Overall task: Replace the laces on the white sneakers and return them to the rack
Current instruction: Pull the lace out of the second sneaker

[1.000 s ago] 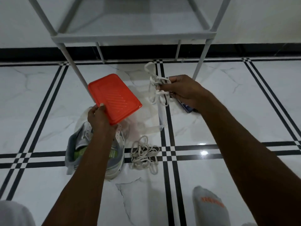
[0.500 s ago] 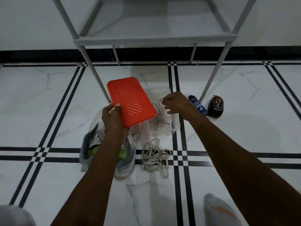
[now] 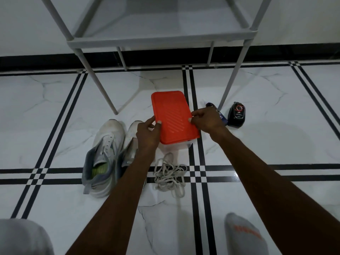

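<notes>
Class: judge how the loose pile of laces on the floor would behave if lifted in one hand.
The laces lie in tangled loops, so probably floppy, with ends dangling. They look thin, so likely light. Being tangled, they may rise as one clump.

Bare floor (image 3: 276,148) was left open right of the red-lidded box (image 3: 174,116). Its left side was crowded by the sneakers (image 3: 108,153), its near side by loose laces (image 3: 170,174); rack legs (image 3: 103,91) fenced the back.

The left forearm (image 3: 117,196) hides part of the right sneaker (image 3: 129,144).
</notes>
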`<state>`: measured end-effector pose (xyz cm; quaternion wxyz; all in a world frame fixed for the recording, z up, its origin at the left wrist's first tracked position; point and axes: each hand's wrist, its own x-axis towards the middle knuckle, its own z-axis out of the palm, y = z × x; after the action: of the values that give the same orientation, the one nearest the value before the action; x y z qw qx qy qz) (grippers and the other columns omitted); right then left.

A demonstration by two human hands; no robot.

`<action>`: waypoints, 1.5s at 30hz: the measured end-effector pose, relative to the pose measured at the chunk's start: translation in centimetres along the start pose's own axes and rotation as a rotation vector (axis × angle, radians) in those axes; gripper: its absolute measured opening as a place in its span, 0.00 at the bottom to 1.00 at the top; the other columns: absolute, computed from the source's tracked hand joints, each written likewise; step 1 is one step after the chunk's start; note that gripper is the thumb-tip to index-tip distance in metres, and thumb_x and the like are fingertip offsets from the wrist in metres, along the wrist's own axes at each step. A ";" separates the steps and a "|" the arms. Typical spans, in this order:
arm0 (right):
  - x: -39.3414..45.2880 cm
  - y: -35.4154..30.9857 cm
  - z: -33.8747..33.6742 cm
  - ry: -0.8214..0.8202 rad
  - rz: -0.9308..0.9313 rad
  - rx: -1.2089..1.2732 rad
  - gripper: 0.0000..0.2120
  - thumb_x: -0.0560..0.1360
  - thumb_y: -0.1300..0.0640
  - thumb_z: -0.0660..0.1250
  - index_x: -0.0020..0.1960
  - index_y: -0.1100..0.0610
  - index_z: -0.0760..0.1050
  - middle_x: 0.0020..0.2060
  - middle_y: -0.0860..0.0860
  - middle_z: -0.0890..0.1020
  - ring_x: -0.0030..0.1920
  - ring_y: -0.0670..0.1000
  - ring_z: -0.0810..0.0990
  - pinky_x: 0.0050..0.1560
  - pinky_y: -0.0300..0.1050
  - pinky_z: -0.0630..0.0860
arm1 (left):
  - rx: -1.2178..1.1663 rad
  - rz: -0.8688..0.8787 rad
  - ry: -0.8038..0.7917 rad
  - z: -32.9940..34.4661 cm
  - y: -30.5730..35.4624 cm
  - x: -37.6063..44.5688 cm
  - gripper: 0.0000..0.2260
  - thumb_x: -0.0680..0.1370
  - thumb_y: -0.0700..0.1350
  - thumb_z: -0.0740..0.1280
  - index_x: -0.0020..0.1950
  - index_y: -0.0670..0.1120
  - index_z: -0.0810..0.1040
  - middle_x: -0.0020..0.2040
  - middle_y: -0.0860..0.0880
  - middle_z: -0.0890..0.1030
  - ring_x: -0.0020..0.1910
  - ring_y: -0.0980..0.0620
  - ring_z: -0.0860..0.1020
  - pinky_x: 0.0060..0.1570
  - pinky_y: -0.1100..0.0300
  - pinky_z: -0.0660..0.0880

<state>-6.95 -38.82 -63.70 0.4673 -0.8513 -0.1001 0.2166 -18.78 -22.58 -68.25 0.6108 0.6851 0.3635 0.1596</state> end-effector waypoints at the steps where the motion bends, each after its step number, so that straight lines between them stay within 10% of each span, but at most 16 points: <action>1: 0.0 0.2 0.2 0.015 -0.016 -0.022 0.16 0.75 0.61 0.72 0.61 0.64 0.79 0.56 0.58 0.83 0.53 0.54 0.82 0.59 0.51 0.79 | 0.029 -0.008 0.014 0.1 -0.6 0.2 0.26 0.73 0.62 0.68 0.68 0.52 0.80 0.54 0.42 0.80 0.54 0.44 0.81 0.58 0.45 0.79; 12: 0.8 1.8 1.3 0.044 -0.039 -0.037 0.18 0.74 0.61 0.74 0.62 0.66 0.79 0.54 0.63 0.83 0.47 0.53 0.82 0.55 0.46 0.79 | 0.047 -0.064 -0.053 0.8 -1.4 1.3 0.29 0.76 0.59 0.66 0.75 0.48 0.73 0.65 0.43 0.78 0.64 0.45 0.78 0.65 0.43 0.76; 19: 2.1 3.0 1.6 0.009 0.047 0.086 0.22 0.72 0.58 0.76 0.64 0.61 0.78 0.59 0.60 0.82 0.55 0.56 0.83 0.59 0.58 0.80 | -0.023 -0.097 -0.032 0.7 -2.8 2.4 0.28 0.73 0.59 0.70 0.70 0.48 0.78 0.55 0.43 0.84 0.56 0.45 0.82 0.60 0.43 0.79; 27: 2.3 2.6 2.2 -0.130 0.209 0.252 0.20 0.78 0.63 0.68 0.69 0.60 0.72 0.60 0.59 0.80 0.58 0.57 0.81 0.61 0.56 0.79 | -0.176 -0.185 -0.005 1.0 -1.9 2.2 0.13 0.81 0.37 0.65 0.65 0.44 0.79 0.45 0.46 0.80 0.47 0.46 0.79 0.45 0.55 0.77; 45: -4.5 -7.4 -4.4 -0.170 -0.227 0.564 0.09 0.74 0.60 0.74 0.49 0.60 0.75 0.45 0.56 0.85 0.50 0.60 0.85 0.49 0.52 0.82 | -0.405 0.225 0.105 -4.5 10.3 -4.4 0.08 0.79 0.40 0.70 0.57 0.43 0.85 0.51 0.41 0.86 0.50 0.40 0.85 0.50 0.46 0.83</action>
<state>-8.66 -39.79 -54.21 0.6960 -0.6503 -0.1693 0.2529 -21.60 -22.30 -56.54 0.6945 0.5753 0.2768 0.3317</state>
